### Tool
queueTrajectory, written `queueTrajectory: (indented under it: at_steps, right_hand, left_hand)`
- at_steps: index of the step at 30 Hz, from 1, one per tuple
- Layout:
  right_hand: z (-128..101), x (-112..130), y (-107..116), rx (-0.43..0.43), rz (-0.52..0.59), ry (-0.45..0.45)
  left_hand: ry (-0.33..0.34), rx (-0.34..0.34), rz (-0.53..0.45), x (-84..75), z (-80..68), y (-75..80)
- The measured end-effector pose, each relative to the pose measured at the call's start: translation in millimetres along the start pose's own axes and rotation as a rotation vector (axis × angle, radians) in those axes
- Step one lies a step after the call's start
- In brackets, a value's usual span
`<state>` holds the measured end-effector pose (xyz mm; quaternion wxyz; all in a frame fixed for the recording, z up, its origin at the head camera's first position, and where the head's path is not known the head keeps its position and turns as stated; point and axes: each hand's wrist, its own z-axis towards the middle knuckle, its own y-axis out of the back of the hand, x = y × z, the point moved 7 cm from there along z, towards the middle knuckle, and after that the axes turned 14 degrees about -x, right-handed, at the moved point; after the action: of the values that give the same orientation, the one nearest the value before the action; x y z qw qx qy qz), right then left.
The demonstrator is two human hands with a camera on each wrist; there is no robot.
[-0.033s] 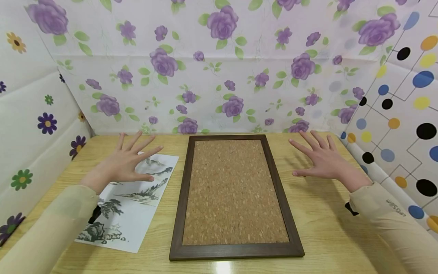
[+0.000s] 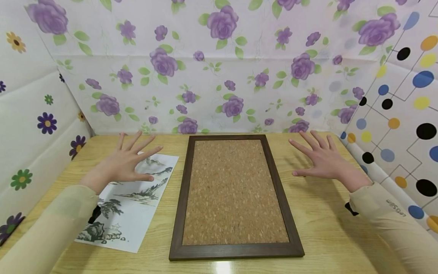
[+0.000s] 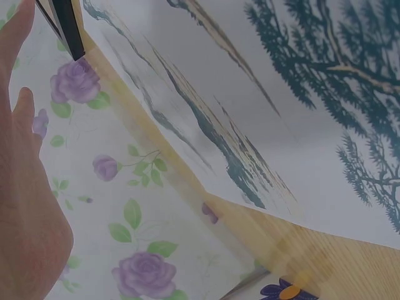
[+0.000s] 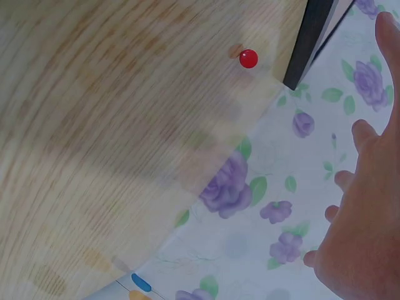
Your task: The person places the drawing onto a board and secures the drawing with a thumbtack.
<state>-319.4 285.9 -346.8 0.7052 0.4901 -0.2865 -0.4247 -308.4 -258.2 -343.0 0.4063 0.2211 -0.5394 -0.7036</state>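
A cork board [image 2: 236,190] with a dark brown frame [image 2: 236,250] lies flat in the middle of the table. To its left is a white sheet with an ink landscape painting [image 2: 147,213], and its pine tree and hills fill much of the left wrist view. Over the sheet's far part my left hand [image 2: 128,161] hovers, fingers spread, holding nothing. My right hand [image 2: 319,160] is also spread and empty, above the table right of the board. Below it on the wood sits a small, shiny, round red thing [image 4: 249,59], mostly hidden by the thumb in the head view.
The wooden table [image 2: 325,228] meets a wall cloth with purple roses [image 2: 232,106] behind. A flower-patterned cloth [image 2: 48,125] flanks it on the left, a dotted cloth [image 2: 403,125] on the right.
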Motion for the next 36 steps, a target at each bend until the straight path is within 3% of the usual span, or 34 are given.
queueTrajectory:
  at_steps: [12,18,28,36]
  right_hand:
    - [-4.9,-9.6,-8.7,-0.011,0.027,-0.016]
    - [-6.7,-10.2,-8.9,-0.035,0.059,-0.005]
    - [-8.3,-12.8,-11.9,-0.041,0.089,-0.017]
    - [-12.1,-13.5,-17.1,0.004,0.118,-0.034]
  left_hand:
    - [0.024,-0.012,-0.004,2.0,-8.6,4.1]
    - [0.048,-0.053,-0.035,6.4,-15.5,5.8]
    - [0.129,0.013,-0.055,14.8,-30.4,-3.0]
    - [0.168,0.01,-0.096,22.8,-41.5,-5.5]
